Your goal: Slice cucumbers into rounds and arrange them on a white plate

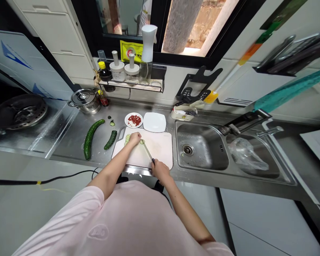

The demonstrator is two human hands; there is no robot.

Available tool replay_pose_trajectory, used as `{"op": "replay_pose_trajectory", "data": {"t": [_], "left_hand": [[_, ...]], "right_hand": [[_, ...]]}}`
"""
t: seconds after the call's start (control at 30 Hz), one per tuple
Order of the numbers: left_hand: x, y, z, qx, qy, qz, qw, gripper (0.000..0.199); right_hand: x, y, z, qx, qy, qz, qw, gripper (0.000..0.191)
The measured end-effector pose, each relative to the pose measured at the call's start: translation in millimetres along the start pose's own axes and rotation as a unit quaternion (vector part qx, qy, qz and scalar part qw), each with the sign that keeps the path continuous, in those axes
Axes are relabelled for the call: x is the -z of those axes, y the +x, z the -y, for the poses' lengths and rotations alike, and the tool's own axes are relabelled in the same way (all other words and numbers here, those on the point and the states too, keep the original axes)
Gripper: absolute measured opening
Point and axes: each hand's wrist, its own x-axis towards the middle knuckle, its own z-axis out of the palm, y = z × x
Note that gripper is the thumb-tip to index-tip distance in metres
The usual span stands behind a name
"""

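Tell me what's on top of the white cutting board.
Cucumber slices lie on the cutting board beside the left hand; another slice is near the tip of the knife gripped by the right hand. Whatever is beneath the left hand is covered.

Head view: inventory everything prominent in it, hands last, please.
Knife: 1, silver blade, right hand
Cucumber slices: several, pale green, board
Cutting board: 1, white, counter
Cucumbers: 2, dark green, left of board
Scraps: 2, green, near cucumbers
Round dish: 1, white, behind board
Chopped bits: many, red, round dish
Square plate: 1, white, behind board
Pot: 1, silver, back left
Jars: 2, white-lidded, wall shelf
Tall bottle: 1, white-topped, wall shelf
Sink basins: 2, silver, right
Plastic bag: 1, clear, right basin
Faucet: 1, black, sink
Left hand: 1, bare, beside slices
Right hand: 1, bare, knife handle
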Motion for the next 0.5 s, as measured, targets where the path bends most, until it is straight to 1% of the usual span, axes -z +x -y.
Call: {"op": "replay_pose_trajectory", "data": {"t": [0.5], "left_hand": [[-1.4,1,1,-0.002,0.001,-0.003,1.000,0.014]], "right_hand": [[11,-1,3,0.004,0.008,0.011,1.000,0.037]]}}
